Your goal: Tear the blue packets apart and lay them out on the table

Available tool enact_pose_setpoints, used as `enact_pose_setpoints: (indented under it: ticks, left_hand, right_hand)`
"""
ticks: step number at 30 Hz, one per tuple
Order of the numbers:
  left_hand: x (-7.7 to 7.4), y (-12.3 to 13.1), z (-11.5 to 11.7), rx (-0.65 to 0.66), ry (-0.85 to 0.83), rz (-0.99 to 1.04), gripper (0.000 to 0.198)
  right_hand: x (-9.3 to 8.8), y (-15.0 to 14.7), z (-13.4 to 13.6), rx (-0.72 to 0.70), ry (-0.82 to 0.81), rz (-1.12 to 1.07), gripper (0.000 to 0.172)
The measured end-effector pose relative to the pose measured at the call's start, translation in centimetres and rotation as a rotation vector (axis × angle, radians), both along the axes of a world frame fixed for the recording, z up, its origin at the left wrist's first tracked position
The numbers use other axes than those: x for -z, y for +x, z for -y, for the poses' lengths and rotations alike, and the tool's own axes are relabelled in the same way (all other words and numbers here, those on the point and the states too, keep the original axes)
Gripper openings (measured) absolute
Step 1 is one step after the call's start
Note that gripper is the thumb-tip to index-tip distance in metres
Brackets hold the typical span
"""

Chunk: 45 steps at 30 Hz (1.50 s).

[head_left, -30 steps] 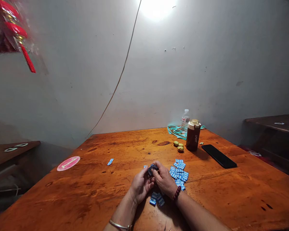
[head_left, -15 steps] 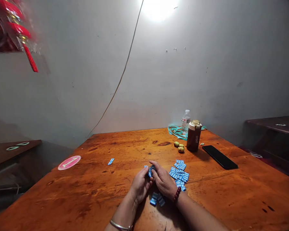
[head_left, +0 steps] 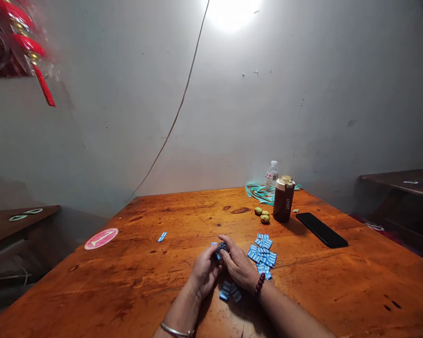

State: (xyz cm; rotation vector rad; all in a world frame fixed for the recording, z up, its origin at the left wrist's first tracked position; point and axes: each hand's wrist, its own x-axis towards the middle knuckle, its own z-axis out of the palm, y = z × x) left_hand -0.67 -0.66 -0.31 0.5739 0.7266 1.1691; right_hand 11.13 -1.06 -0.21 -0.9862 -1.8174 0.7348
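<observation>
My left hand (head_left: pixel 205 272) and my right hand (head_left: pixel 238 265) meet over the near middle of the wooden table (head_left: pixel 155 277). Both pinch one small blue-and-white striped piece (head_left: pixel 220 247) between their fingertips. To the right of my right hand lies a pile of several like striped pieces (head_left: pixel 262 256). A few more striped pieces (head_left: pixel 230 291) rest under my wrists. One single striped piece (head_left: pixel 161 236) sits apart to the left. A bangle is on my left wrist and a bead bracelet on my right.
At the back right stand a brown flask (head_left: pixel 284 198), a clear water bottle (head_left: pixel 271 177), a teal cord (head_left: pixel 258 191) and small green fruits (head_left: pixel 262 215). A black phone (head_left: pixel 321 229) lies right of them. A pink round disc (head_left: pixel 101 238) sits at the left edge.
My hands have stayed in place, and the fingers have shifted only slightly on the striped piece. The view has moved a touch.
</observation>
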Motion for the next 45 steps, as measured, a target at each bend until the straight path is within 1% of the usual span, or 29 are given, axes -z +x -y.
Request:
enact_pose_setpoints:
  ticks: [4,8,12,15,17,20,24,29,34,40,45]
  left_hand:
    - [-0.3,0.1,0.1,0.022,-0.012,-0.015,0.010]
    - [0.1,0.2,0.0,0.015,-0.015,-0.059,0.009]
    - [0.5,0.1,-0.2,0.028,-0.005,0.003,0.010]
    - [0.1,0.0,-0.2,0.039,-0.034,0.042,0.010]
    - [-0.3,0.0,0.0,0.051,-0.052,0.051,0.010]
    - [-0.8,0.0,0.2,0.042,-0.062,0.051,0.011]
    - [-0.7,0.0,0.2,0.030,-0.061,0.050,0.013]
    - [-0.1,-0.1,-0.1,0.044,-0.084,0.061,0.011]
    - [0.0,-0.2,-0.3,0.028,-0.115,0.029,0.011]
    - [0.4,0.0,-0.5,-0.025,-0.080,-0.019,0.009]
    - [0.5,0.2,-0.4,-0.045,-0.066,-0.063,0.009]
  right_hand:
    - [0.4,0.0,-0.2,0.014,0.002,0.013,0.040]
    - [0.8,-0.1,-0.4,-0.017,0.041,0.029,0.040]
    - [1.0,-0.1,-0.4,-0.031,0.053,0.035,0.043]
    - [0.7,-0.1,-0.4,-0.003,0.046,0.001,0.045]
    - [0.4,0.0,-0.4,0.018,0.048,-0.033,0.043]
    - [0.1,0.0,-0.5,0.031,0.073,-0.074,0.036]
    - [0.2,0.0,-0.6,0.076,0.084,-0.082,0.028]
    - [0.4,-0.1,-0.4,0.103,0.050,-0.023,0.028]
    - [0.7,-0.2,-0.2,0.108,0.004,0.056,0.034]
    - [1.5,-0.5,-0.4,0.079,0.008,0.145,0.041]
    - [1.4,-0.4,-0.5,0.049,0.018,0.193,0.041]
